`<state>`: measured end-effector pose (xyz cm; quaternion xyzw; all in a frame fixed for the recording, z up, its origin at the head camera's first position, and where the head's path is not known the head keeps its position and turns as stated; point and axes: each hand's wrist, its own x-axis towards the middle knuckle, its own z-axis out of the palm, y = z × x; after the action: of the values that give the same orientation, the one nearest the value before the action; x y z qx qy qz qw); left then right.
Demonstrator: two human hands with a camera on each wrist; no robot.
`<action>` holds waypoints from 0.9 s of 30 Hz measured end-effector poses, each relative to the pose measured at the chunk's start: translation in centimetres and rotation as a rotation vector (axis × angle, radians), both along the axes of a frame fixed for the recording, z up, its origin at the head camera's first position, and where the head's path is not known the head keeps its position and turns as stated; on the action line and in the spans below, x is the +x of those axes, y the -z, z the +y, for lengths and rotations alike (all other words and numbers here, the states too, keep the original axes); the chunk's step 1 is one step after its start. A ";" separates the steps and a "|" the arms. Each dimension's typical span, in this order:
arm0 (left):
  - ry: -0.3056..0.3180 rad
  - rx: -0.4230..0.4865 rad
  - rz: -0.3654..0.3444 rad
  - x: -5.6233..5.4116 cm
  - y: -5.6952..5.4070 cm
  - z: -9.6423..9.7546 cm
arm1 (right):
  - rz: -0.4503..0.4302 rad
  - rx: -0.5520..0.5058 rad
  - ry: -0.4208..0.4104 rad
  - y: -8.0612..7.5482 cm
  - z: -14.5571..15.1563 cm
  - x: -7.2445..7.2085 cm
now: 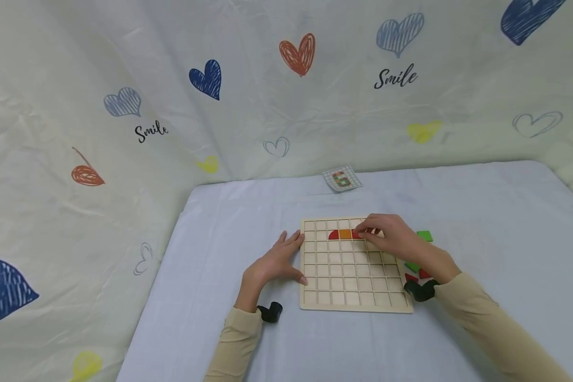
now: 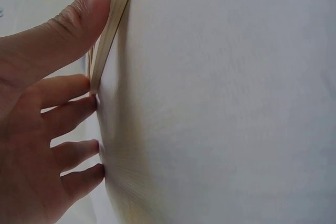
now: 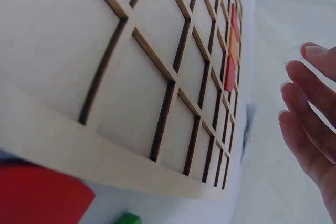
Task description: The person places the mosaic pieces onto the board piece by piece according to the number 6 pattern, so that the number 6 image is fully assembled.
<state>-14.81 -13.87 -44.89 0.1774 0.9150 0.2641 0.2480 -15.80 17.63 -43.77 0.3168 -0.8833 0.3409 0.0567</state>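
A square wooden grid board (image 1: 348,272) lies on the table. Along its second row from the top, a red rounded piece (image 1: 333,235), an orange square (image 1: 345,234) and another red piece (image 1: 356,234) sit side by side. My left hand (image 1: 278,260) rests at the board's left edge with fingers spread, the thumb on the rim. Above the top rows hovers my right hand (image 1: 387,233), its fingertips by the rightmost red piece. In the right wrist view the right fingers (image 3: 307,114) are loosely bent, apart from the pieces, with nothing visible between them.
Right of the board lie loose green (image 1: 425,235) and red (image 1: 424,274) pieces, partly hidden by the right forearm. A pattern card (image 1: 342,179) with a coloured figure lies at the table's back edge. A heart-printed curtain (image 1: 248,122) hangs behind the white-covered table (image 1: 210,276).
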 end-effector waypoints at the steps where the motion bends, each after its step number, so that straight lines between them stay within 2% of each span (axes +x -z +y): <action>1: 0.000 0.003 -0.002 0.0 0.0 0.0 | 0.014 -0.012 0.004 0.0 0.2 0.3; 6: -0.002 0.007 -0.004 0.1 0.0 0.1 | 0.096 -0.048 0.017 -0.2 1.1 1.2; 10: -0.002 -0.002 -0.001 0.1 0.0 0.1 | 0.126 -0.048 0.042 -0.3 1.9 1.7; 20: 0.003 0.004 -0.006 0.2 0.2 0.2 | 0.053 -0.004 0.163 -0.5 4.2 2.2; 27: 0.000 -0.013 0.005 0.1 0.4 0.2 | 0.011 -0.004 0.189 -0.9 5.8 2.4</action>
<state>-14.68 -13.69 -45.27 0.1763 0.9173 0.2578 0.2469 -13.38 23.39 -42.89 0.2341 -0.9082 0.3339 0.0942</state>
